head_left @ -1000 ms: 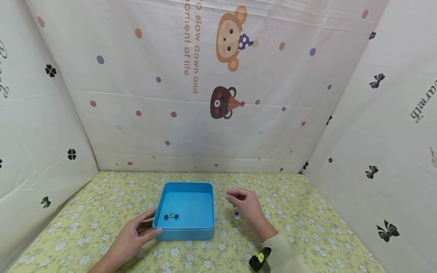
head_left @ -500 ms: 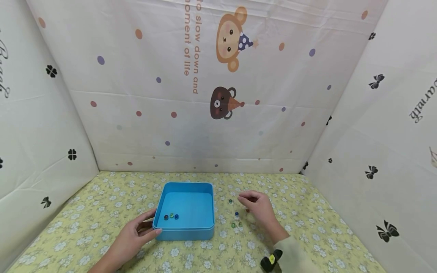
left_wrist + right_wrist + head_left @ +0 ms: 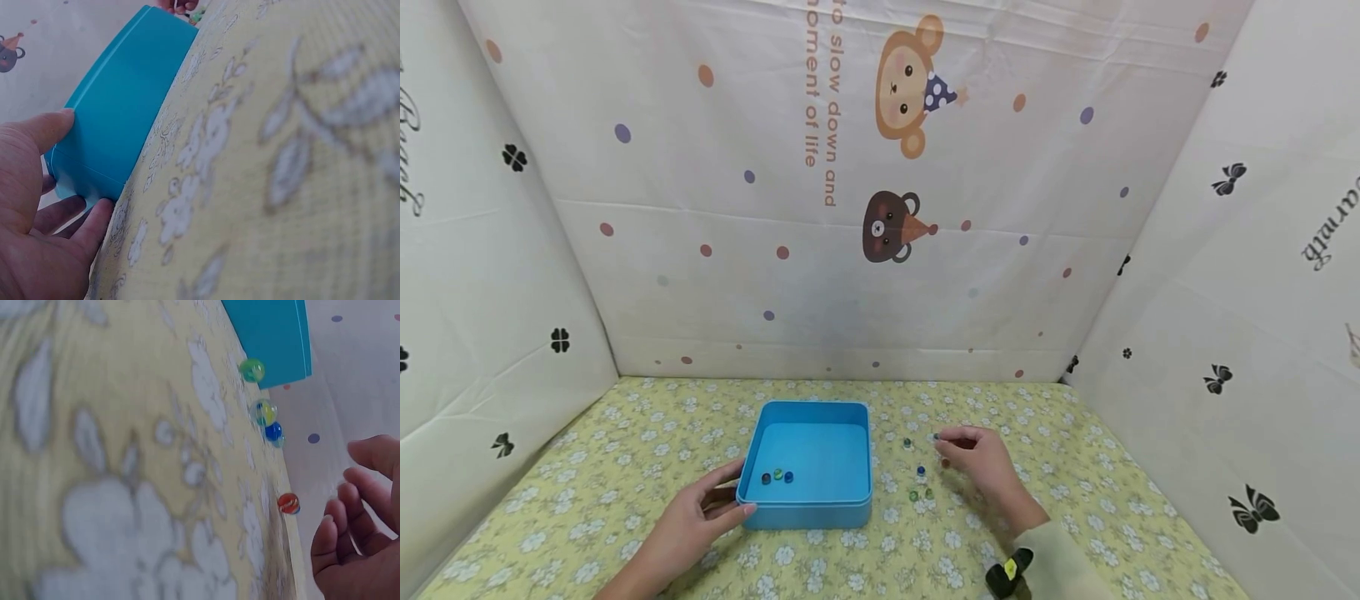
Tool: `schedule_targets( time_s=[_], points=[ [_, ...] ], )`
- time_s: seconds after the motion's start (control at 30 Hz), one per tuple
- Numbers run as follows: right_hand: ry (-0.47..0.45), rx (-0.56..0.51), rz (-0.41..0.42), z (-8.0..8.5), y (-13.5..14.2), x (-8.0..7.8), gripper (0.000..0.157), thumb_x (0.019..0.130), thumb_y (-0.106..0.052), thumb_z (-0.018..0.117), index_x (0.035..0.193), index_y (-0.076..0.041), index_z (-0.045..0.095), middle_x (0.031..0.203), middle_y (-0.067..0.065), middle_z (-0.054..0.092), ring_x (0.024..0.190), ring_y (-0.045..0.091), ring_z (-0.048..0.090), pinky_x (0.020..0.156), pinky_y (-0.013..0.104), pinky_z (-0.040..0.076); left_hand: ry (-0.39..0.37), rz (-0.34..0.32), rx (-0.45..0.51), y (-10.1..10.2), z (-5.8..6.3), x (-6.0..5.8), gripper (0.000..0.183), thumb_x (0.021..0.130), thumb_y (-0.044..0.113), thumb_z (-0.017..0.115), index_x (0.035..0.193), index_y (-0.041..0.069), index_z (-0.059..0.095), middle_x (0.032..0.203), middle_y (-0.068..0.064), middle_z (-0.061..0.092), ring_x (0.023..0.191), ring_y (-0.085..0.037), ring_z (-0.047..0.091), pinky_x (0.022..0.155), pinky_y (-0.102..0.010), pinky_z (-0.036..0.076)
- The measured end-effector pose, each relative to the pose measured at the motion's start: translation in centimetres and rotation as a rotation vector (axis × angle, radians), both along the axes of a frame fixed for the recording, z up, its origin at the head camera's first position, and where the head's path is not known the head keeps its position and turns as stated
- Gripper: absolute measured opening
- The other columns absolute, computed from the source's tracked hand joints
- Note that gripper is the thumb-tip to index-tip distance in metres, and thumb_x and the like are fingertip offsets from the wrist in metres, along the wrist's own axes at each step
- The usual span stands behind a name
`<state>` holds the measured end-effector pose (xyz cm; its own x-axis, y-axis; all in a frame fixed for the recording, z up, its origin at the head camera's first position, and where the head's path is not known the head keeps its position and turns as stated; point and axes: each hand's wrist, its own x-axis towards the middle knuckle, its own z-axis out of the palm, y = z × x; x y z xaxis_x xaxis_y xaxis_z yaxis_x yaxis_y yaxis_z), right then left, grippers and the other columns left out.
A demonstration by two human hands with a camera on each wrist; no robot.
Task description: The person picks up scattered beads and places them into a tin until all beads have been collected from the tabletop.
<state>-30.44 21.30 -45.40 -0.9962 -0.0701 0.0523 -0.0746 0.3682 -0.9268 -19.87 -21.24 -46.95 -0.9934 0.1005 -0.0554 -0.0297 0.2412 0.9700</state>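
A square blue plastic box [image 3: 805, 514] stands on the flowered cloth. My left hand [image 3: 688, 521] holds its near left corner, thumb on the front wall and fingers at the side. Inside lie a brown marble [image 3: 766, 478], a green one and a blue one. Right of the box, several glass marbles lie loose, among them a blue marble [image 3: 921, 471], a green marble [image 3: 913, 495] and a red marble [image 3: 288, 503]. My right hand [image 3: 981, 458] is over the cloth beside them, fingers bent and thumb apart from them. Its fingertips are right at a small bluish marble [image 3: 936, 436].
Yellow flowered cloth [image 3: 1105, 500] covers the table. A printed white sheet [image 3: 820, 292] hangs behind, with white side sheets at left and right. A black band with a yellow piece [image 3: 1010, 569] is at the right sleeve.
My right hand has moved to the right, away from the box. Marbles that it covered now show on the cloth. The left hand and the box have stayed in place.
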Motion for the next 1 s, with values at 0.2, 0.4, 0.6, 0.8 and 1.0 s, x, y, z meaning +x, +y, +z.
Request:
schedule_targets(
  time_s=[0.2, 0.4, 0.6, 0.8, 1.0],
  points=[
    [0.016, 0.120, -0.016, -0.33, 0.71, -0.21, 0.032, 0.094, -0.021, 0.078, 0.122, -0.005, 0.075, 0.102, 0.006, 0.076, 0.093, 0.017, 0.071, 0.081, 0.037, 0.070, -0.001, -0.009, 0.009, 0.05, 0.09, 0.01, 0.080, 0.092, 0.031, 0.078, 0.159, 0.015, 0.035, 0.165, -0.021, 0.033, 0.145, -0.048, 0.043, 0.109, -0.028, 0.061],
    [-0.001, 0.193, -0.043, -0.39, 1.00, -0.42, 0.028, 0.091, -0.019, 0.081, 0.115, -0.006, 0.077, 0.101, 0.006, 0.075, 0.088, 0.016, 0.069, 0.072, 0.034, 0.068, 0.000, -0.004, 0.000, 0.11, 0.09, -0.02, 0.080, 0.092, 0.031, 0.078, 0.159, 0.015, 0.036, 0.164, -0.021, 0.034, 0.145, -0.048, 0.044, 0.110, -0.031, 0.061],
    [-0.003, 0.267, -0.019, -0.44, 0.89, -0.87, 0.027, 0.090, -0.020, 0.082, 0.113, -0.007, 0.078, 0.096, 0.002, 0.075, 0.085, 0.014, 0.067, 0.067, 0.033, 0.066, 0.002, 0.007, -0.016, 0.09, 0.15, 0.12, 0.080, 0.092, 0.031, 0.078, 0.158, 0.016, 0.036, 0.164, -0.021, 0.035, 0.144, -0.047, 0.045, 0.110, -0.032, 0.062],
    [-0.010, 0.296, -0.004, -0.40, 0.64, -1.01, 0.026, 0.089, -0.017, 0.082, 0.112, -0.005, 0.078, 0.096, 0.002, 0.073, 0.084, 0.014, 0.066, 0.066, 0.031, 0.065, 0.002, 0.011, -0.020, 0.04, 0.01, 0.13, 0.079, 0.092, 0.031, 0.078, 0.158, 0.016, 0.037, 0.164, -0.021, 0.036, 0.143, -0.046, 0.046, 0.109, -0.032, 0.062],
    [-0.015, 0.311, -0.005, -0.34, 0.52, -0.95, 0.021, 0.088, -0.014, 0.082, 0.107, -0.006, 0.080, 0.091, 0.002, 0.072, 0.078, 0.015, 0.062, 0.064, 0.027, 0.059, 0.001, 0.005, -0.020, 0.06, 0.05, 0.15, 0.080, 0.092, 0.031, 0.078, 0.158, 0.015, 0.036, 0.164, -0.022, 0.035, 0.143, -0.047, 0.046, 0.109, -0.033, 0.062]
  ],
)
